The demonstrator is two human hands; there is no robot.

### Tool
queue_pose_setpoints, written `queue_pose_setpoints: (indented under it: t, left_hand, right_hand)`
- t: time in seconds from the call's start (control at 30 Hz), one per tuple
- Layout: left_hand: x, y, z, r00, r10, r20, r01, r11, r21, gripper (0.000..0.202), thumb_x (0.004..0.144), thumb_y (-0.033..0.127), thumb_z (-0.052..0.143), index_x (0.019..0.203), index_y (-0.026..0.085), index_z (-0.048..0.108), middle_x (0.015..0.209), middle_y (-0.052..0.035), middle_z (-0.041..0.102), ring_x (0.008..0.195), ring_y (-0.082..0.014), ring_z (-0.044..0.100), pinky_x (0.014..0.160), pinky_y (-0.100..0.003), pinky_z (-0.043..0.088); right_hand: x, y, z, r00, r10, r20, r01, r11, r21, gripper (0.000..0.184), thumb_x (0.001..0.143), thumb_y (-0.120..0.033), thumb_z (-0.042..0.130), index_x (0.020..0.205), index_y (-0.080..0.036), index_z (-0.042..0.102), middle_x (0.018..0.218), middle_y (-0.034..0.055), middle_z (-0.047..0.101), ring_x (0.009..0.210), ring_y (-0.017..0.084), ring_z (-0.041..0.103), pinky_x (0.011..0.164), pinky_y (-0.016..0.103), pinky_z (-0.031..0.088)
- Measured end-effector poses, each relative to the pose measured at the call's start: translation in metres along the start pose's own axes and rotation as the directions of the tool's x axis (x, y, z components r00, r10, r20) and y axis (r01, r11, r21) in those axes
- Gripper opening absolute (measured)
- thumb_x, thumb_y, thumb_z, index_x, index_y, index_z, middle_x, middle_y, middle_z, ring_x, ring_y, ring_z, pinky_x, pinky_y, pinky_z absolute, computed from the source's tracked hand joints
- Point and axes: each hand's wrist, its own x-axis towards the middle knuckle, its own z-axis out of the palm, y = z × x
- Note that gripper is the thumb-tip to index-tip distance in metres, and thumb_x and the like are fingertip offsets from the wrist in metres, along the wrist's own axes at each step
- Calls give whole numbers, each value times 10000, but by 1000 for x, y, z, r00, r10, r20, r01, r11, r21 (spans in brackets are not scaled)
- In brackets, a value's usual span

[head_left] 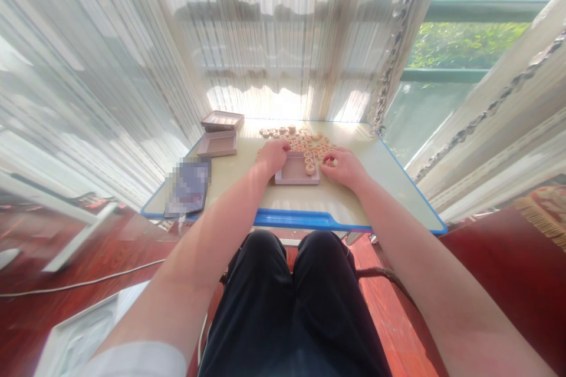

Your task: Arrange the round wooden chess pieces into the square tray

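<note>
Shallow pinkish-brown rectangular box lies open side up on the pale, blue-edged table. Inside, along its right side, round pale wooden discs run in a near-to-far row. Loose discs spread beyond it. Two similar shallow trays at far left. Left hand curls at box's far-left corner; grip can't be told. Right hand, just right of box, narrows thumb and fingers at discs; cannot tell whether any is held.

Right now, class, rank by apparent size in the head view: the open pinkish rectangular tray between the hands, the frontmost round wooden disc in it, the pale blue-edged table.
Largest to smallest:
1. Blue-edged table
2. Pinkish tray
3. Frontmost disc
</note>
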Motion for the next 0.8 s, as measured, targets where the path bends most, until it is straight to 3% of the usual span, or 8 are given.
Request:
queue_pose_setpoints:
  t: [0.2, 0.33, 0.5, 0.8]
  left_hand:
    - [-3, 8, -8, 999, 32, -16, -32, 999, 11, 311, 728, 150, 459, 929, 202, 692, 1000, -49, 687, 978, -218, 591, 901, -340, 455]
    - [-9, 21, -16, 991, 112, -70, -120, 984, -128, 261, 756, 261, 513, 922, 187, 699, 917, -32, 701, 844, -184, 614, 797, -281, 477]
    - [-17, 34, -22, 982, 183, 55, -155, 932, -328, 316, 744, 428, 575, 815, 158, 724, 725, -17, 690, 693, -144, 601, 633, -227, 452]
    - [-17, 39, -20, 957, 245, 154, -131, 842, -523, 309, 729, 402, 596, 867, 160, 731, 794, -37, 707, 786, -180, 629, 653, -240, 472]
  right_hand:
    - [-2, -11, -3, 993, -48, -104, 58, 994, 97, 161, 685, -314, 627, 772, -185, 665, 800, 67, 598, 783, 214, 567, 785, 348, 462]
    - [-5, -19, 0, 973, -133, -189, 155, 982, 106, 141, 685, -303, 654, 782, -200, 650, 791, 60, 577, 826, 220, 558, 820, 352, 460]
    - [-8, -22, -1, 957, -193, -215, 221, 968, 116, 163, 702, -298, 658, 845, -221, 639, 824, 53, 562, 859, 219, 547, 846, 363, 458]
    - [-11, -30, -6, 961, -215, -173, 240, 960, 141, 174, 743, -316, 633, 891, -225, 638, 852, 55, 565, 862, 221, 546, 844, 368, 441]
